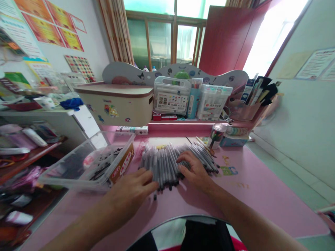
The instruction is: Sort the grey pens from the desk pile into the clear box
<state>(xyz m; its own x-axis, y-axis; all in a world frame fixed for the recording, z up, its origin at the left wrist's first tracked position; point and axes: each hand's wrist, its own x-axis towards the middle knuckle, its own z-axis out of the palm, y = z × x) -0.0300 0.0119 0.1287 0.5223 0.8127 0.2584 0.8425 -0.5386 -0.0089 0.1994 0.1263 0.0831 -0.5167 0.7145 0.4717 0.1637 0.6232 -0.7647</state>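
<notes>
On the pink bench (251, 205) – two hands at a wide row of pens (166, 165).
The pens lie side by side, between a clear box (73, 181) at left and a can (216, 134) at right. The left hand (136, 188) is at their left edge – whether its grip is closed on any pen, I cannot tell. The right hand (195, 170) lies over the middle, its thumb and forefinger apart.

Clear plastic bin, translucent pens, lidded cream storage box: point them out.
Clear plastic bin (75, 183), head view: on its near wall.
Translucent pens (166, 165), head view: on a barrel, left of the right hand (195, 170).
Lidded cream storage box (131, 107), head view: on its front wall.
</notes>
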